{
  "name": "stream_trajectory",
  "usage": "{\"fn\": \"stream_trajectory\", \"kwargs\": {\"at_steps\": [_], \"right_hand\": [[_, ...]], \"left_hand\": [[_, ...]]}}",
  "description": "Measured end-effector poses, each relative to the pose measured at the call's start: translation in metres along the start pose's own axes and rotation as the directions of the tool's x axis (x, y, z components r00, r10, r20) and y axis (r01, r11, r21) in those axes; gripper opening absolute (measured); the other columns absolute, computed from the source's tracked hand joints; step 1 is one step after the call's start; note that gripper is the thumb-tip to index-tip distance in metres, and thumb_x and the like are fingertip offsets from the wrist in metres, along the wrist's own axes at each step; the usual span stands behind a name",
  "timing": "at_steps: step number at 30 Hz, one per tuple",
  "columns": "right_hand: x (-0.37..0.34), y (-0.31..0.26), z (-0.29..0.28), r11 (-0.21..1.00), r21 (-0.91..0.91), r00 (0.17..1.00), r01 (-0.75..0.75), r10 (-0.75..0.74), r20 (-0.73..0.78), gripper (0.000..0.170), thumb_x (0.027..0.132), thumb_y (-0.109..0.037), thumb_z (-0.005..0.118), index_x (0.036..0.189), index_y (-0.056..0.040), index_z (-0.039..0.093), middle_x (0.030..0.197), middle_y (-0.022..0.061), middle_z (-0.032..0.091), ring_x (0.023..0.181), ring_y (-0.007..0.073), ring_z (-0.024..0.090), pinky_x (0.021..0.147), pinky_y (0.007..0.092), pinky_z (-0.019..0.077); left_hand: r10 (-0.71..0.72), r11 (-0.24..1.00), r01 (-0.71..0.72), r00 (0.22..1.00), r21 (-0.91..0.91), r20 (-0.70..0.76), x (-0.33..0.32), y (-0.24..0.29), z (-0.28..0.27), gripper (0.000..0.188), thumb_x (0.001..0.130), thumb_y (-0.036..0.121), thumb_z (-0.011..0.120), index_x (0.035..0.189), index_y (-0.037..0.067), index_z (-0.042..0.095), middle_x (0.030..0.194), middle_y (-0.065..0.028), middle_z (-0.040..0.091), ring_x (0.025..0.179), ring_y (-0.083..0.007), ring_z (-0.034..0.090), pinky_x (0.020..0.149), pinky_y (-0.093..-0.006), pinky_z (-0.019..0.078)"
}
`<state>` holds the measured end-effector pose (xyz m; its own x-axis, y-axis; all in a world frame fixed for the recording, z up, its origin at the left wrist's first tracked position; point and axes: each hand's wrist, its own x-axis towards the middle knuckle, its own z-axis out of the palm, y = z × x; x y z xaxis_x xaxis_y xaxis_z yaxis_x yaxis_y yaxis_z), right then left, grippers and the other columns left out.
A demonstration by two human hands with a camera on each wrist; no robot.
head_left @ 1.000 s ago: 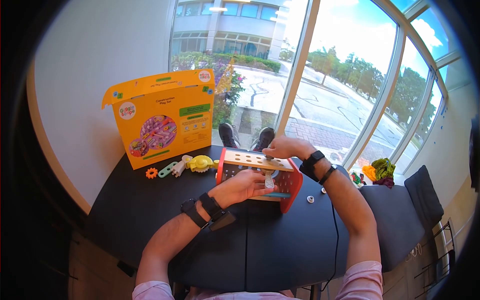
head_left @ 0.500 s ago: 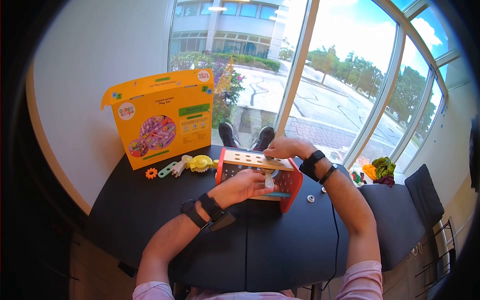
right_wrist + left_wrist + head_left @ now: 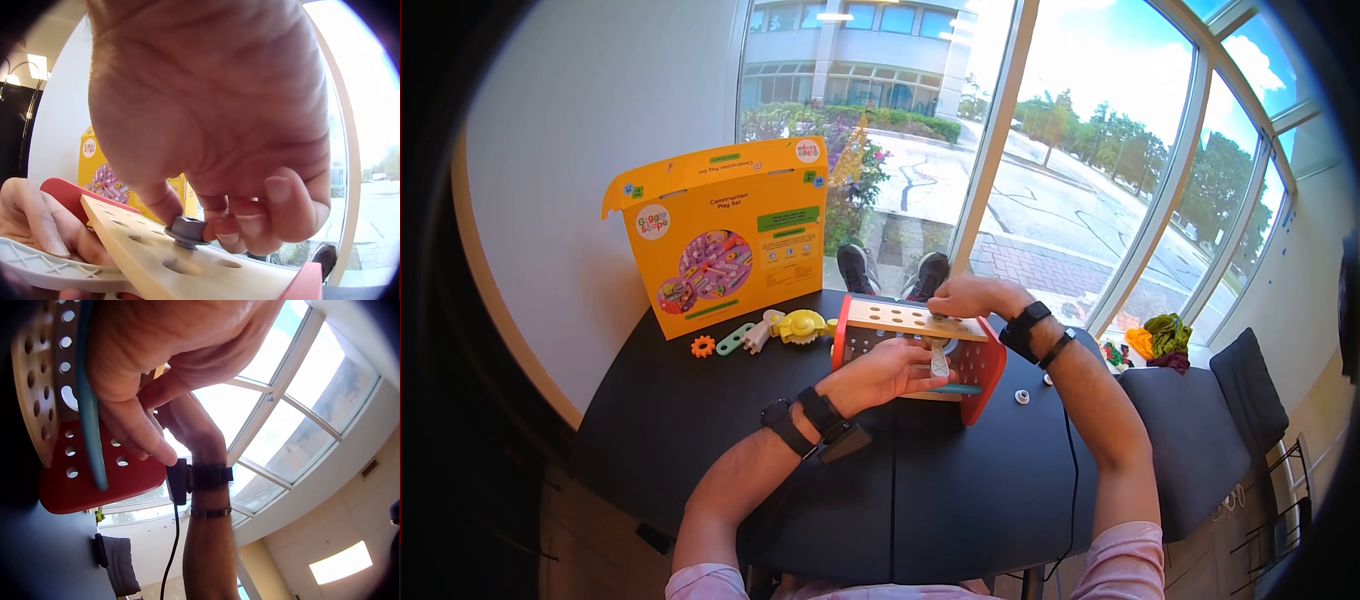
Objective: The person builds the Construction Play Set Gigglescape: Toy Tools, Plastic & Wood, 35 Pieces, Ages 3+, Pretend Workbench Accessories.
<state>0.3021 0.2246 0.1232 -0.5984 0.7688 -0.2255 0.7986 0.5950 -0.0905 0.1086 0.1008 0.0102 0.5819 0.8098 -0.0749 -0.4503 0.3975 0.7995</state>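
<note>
A toy workbench with red end panels [image 3: 988, 375] and a pale wooden top board [image 3: 150, 259] full of holes stands on the black table. The right hand [image 3: 972, 297] pinches a grey bolt [image 3: 187, 230] between thumb and fingers; the bolt stands upright in the board near its right end. Below the board the left hand [image 3: 887, 371] holds a pale wrench-like tool [image 3: 939, 361], its ridged handle [image 3: 59, 272] towards the person. In the left wrist view the left hand [image 3: 169, 350] is beside the blue bar [image 3: 89, 406], and the tool is mostly hidden.
Left of the workbench lie a yellow toy piece [image 3: 803, 327], a light grey piece [image 3: 758, 335], a green strip [image 3: 735, 339] and an orange gear [image 3: 703, 346], before a yellow box [image 3: 730, 240]. A small white piece [image 3: 1022, 397] and a black cable [image 3: 1072, 470] are on the right.
</note>
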Motion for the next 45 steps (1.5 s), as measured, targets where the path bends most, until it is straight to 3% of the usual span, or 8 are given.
{"fn": "stream_trajectory", "kwargs": {"at_steps": [3,6,18,24,27,30,36,45], "right_hand": [[0.005,-0.004,-0.002,0.985,-0.111,0.991,-0.128,0.131,0.021,0.072,0.108,-0.061,0.047,0.128,-0.0009,0.081,0.127,0.0275,0.08,0.12,0.0481,0.075,0.101,0.0519,0.0593],[0.007,0.007,0.003,0.999,-0.039,0.999,0.009,-0.011,-0.049,0.073,0.108,-0.063,0.046,0.122,-0.0009,0.083,0.122,0.0273,0.081,0.119,0.0487,0.075,0.102,0.0527,0.0587],[0.003,-0.003,-0.001,0.99,-0.097,0.994,-0.105,0.109,0.033,0.073,0.112,-0.064,0.043,0.129,-0.0038,0.082,0.128,0.0255,0.08,0.117,0.0479,0.076,0.102,0.0531,0.0583],[-0.019,-0.022,-0.013,0.988,0.064,0.989,-0.137,0.133,0.071,0.068,0.11,-0.061,0.049,0.132,-0.0053,0.081,0.13,0.0264,0.08,0.115,0.0478,0.077,0.1,0.0522,0.06],[-0.003,-0.009,-0.006,0.987,-0.057,0.987,-0.152,0.154,0.033,0.068,0.108,-0.061,0.05,0.13,-0.0042,0.082,0.127,0.027,0.08,0.111,0.0467,0.078,0.097,0.051,0.0613],[-0.018,-0.021,-0.013,0.983,0.077,0.986,-0.165,0.162,0.05,0.069,0.107,-0.061,0.05,0.128,-0.0026,0.082,0.125,0.0268,0.081,0.111,0.0456,0.078,0.096,0.0503,0.0619],[0.001,-0.002,-0.001,0.997,-0.029,0.998,-0.069,0.069,0.002,0.07,0.108,-0.06,0.049,0.126,-0.0017,0.082,0.124,0.0271,0.081,0.113,0.045,0.078,0.097,0.0505,0.0612],[-0.018,-0.02,-0.012,0.988,0.062,0.99,-0.143,0.143,0.017,0.069,0.108,-0.06,0.05,0.124,-0.0023,0.083,0.12,0.0228,0.083,0.103,0.0391,0.082,0.079,0.0467,0.066]], "left_hand": [[0.002,1.0,-0.002,1.0,-0.005,0.005,0.0,0.0,-0.001,0.026,0.118,0.01,0.056,0.143,0.002,0.056,0.132,-0.0123,0.073,0.123,-0.029,0.079,0.106,-0.0392,0.0674],[0.006,1.0,-0.006,1.0,-0.006,0.005,0.001,-0.001,-0.001,0.026,0.118,0.01,0.057,0.143,0.002,0.055,0.132,-0.013,0.073,0.122,-0.0293,0.079,0.105,-0.0394,0.0681],[-0.002,1.0,0.002,1.0,-0.018,0.003,0.001,-0.001,-0.003,0.027,0.118,0.009,0.056,0.144,0.003,0.054,0.134,-0.0132,0.073,0.123,-0.03,0.079,0.105,-0.0408,0.068],[-0.003,1.0,0.003,1.0,-0.002,-0.004,0.003,-0.002,-0.004,0.026,0.119,0.01,0.055,0.144,0.004,0.055,0.134,-0.0126,0.073,0.124,-0.0299,0.079,0.105,-0.0404,0.0679],[-0.003,1.0,0.003,1.0,-0.005,-0.001,0.003,-0.002,-0.004,0.026,0.119,0.01,0.055,0.145,0.004,0.055,0.134,-0.0127,0.073,0.124,-0.0303,0.079,0.105,-0.0403,0.068],[0.002,1.0,-0.002,1.0,0.0,-0.001,0.004,-0.003,-0.004,0.027,0.119,0.01,0.055,0.145,0.004,0.054,0.134,-0.013,0.073,0.124,-0.031,0.079,0.105,-0.0403,0.068],[0.004,1.0,-0.004,1.0,0.006,0.0,0.003,-0.003,-0.004,0.029,0.119,0.01,0.054,0.147,0.003,0.053,0.136,-0.0142,0.072,0.125,-0.0324,0.078,0.105,-0.0411,0.068],[0.01,1.0,-0.01,1.0,0.012,-0.012,-0.002,0.0,0.003,0.027,0.119,0.01,0.054,0.144,0.0,0.057,0.133,-0.0146,0.073,0.117,-0.0265,0.079,0.104,-0.038,0.0677]]}}
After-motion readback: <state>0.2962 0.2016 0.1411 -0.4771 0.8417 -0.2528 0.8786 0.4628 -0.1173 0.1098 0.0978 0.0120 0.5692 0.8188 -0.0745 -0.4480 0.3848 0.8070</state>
